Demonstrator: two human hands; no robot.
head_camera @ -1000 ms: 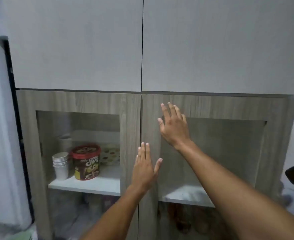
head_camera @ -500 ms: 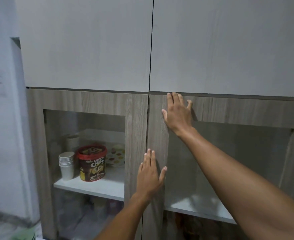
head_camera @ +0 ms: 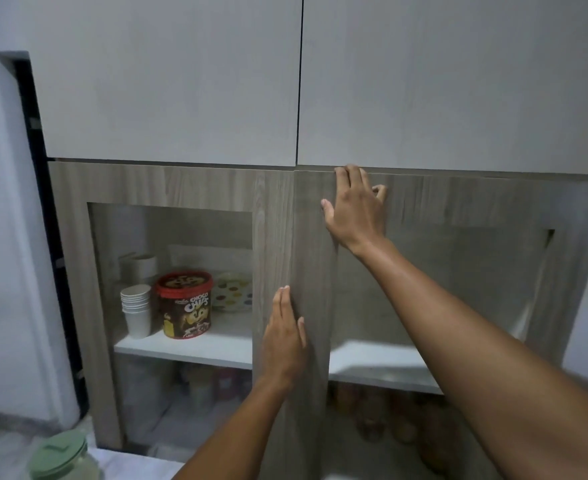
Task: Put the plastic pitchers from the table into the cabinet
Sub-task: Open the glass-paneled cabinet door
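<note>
A wood-grain cabinet with two glass-paned doors fills the view. My right hand (head_camera: pixel 353 209) is at the top edge of the right door (head_camera: pixel 458 199), fingertips hooked over that edge near the centre seam. My left hand (head_camera: pixel 285 336) lies flat with fingers together against the left door's (head_camera: pixel 167 185) inner stile, beside the seam. The right door stands slightly proud of the left one. One clear plastic pitcher with a green lid (head_camera: pixel 62 457) shows at the bottom left corner, partly cut off by the frame.
Behind the left glass, a white shelf (head_camera: pixel 185 351) holds a stack of paper cups (head_camera: pixel 135 310), a red-lidded Choco Chips tub (head_camera: pixel 185 304) and a dotted plate (head_camera: pixel 233 292). Jars show dimly on the lower shelf. White upper doors (head_camera: pixel 167 81) are closed. A wall stands at left.
My right hand slid up from the door face to the right door's top edge and curled over it. My left hand stayed flat near the seam. The pitcher came into view.
</note>
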